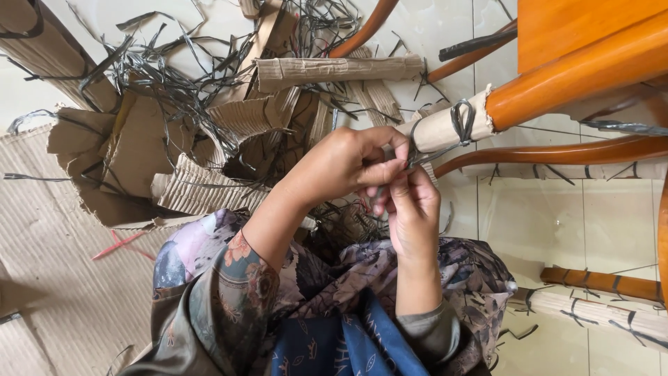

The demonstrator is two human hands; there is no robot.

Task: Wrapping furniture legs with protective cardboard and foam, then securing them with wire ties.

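Both hands meet mid-air over the lap. Left hand is closed, fingers pinching a grey strap. Right hand sits just below it, fingers curled on the same strap. Strap runs up-right from the hands to a knot around the cardboard wrap on an orange wooden chair leg. Cardboard scraps and loose strap offcuts lie beyond the left hand on the tile floor.

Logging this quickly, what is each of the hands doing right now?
Left hand: closed, pinching the dark strap tied around the paper-wrapped chair leg.
Right hand: closed, fingers pinching the same strap just below the left.
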